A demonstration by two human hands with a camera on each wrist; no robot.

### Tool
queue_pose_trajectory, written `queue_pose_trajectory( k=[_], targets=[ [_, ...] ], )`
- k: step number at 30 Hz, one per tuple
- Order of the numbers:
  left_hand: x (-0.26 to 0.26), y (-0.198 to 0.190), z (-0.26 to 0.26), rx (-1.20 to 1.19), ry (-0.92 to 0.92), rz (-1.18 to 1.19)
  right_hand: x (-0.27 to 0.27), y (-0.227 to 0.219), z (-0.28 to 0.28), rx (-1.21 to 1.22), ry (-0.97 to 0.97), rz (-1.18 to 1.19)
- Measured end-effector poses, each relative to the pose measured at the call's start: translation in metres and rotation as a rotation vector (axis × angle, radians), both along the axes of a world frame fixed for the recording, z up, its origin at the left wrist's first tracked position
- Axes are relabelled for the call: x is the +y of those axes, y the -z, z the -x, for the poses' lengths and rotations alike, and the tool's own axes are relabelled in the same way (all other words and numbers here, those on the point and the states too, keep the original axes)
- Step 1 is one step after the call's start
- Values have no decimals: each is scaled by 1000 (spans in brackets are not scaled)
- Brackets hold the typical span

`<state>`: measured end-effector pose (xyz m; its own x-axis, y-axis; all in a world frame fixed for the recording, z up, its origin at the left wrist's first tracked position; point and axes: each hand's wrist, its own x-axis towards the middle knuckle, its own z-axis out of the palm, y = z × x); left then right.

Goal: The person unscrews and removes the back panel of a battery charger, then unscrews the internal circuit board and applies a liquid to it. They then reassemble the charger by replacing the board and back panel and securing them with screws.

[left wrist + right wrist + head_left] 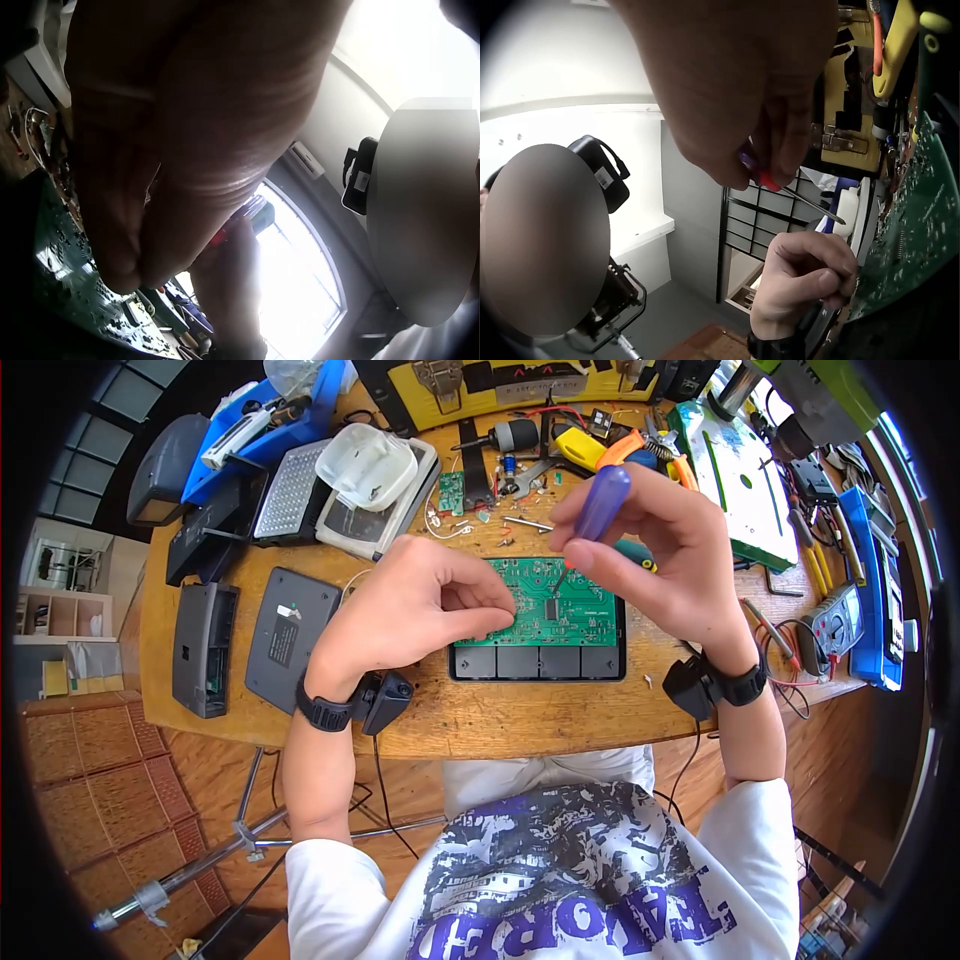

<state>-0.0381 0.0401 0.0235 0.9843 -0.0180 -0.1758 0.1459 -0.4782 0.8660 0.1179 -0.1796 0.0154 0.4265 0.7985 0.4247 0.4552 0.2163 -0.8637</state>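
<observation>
My right hand [660, 550] holds a screwdriver [603, 505] by its purple translucent handle, thumb and fingers around it. Its red collar and thin metal shaft slant down over the green circuit board [590, 605]; in the right wrist view the screwdriver tip [842, 221] stands off the board's surface. The board lies in a black plastic housing [540, 663], a dark chip near its middle. Over the board's left part is my left hand [400, 600], with thumb and forefinger tips brought together and the other fingers curled. Nothing shows between those fingertips.
Left on the wooden bench [400, 710] lie a dark cover panel [290, 630] and a black box-shaped unit [205, 650]. Behind the board are loose screws, wire scraps and a clear plastic container [367, 465]. A multimeter [838, 625] and pliers with orange handles [620, 450] are to the right.
</observation>
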Motion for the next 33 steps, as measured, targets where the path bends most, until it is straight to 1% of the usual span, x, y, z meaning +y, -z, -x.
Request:
queue_pose_trajectory(
  k=[1,3,5,7,8,10,16,20,25,29,31,32,33],
  targets=[
    [-2,1,0,64,-24,17,1,2,0,5,-3,8],
    [-3,3,0,61,-11,67,2,6,1,50,-11,-79],
    [-2,5,0,54,1,111,2,8,2,98,-22,-96],
    [-3,7,1,-56,28,73,1,5,5,132,-24,-99],
    [-3,7,1,-55,27,75,1,5,6,133,-25,-97],
    [-4,5,1,-136,34,36,1,4,7,184,-66,-106],
    [-4,7,1,-236,68,11,3,8,10,201,-109,-160],
    [-4,7,1,-267,73,12,3,8,13,219,-108,-153],
    [-3,8,1,-288,81,13,2,7,11,142,-140,-129],
    [-2,9,1,-292,86,8,1,6,13,127,-138,-120],
    [-1,9,1,-263,87,-23,1,6,14,34,-131,-74],
    [1,10,1,-261,84,-23,3,8,15,36,-133,-74],
    [2,11,1,-245,87,-23,7,13,16,-24,-102,-98]
  ],
)
